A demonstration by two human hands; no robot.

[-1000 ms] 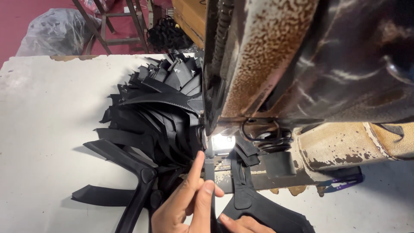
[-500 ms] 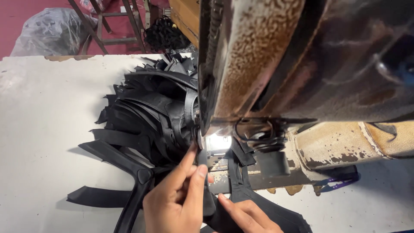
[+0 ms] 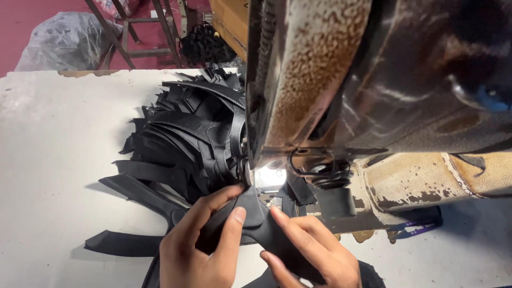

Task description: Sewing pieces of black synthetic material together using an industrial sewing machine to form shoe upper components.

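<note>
Hands (image 3: 200,256) (image 3: 314,256) flat, no grip, on black strap (image 3: 250,213); white table (image 3: 53,160); red floor (image 3: 32,16)

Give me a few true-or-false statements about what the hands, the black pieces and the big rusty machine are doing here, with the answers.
1. Both hands rest on a black piece below the machine's lit spot. True: the left hand and the right hand press on the black piece.
2. The right hand holds scissors. False: it holds no tool; its fingers lie flat on the piece.
3. A heap of black pieces lies fanned out on the white table, left of the sewing machine. True.
4. The machine looks new and spotless. False: its paint is worn and rust-speckled.
5. The floor beyond the table is green. False: the floor is dark red.
</note>
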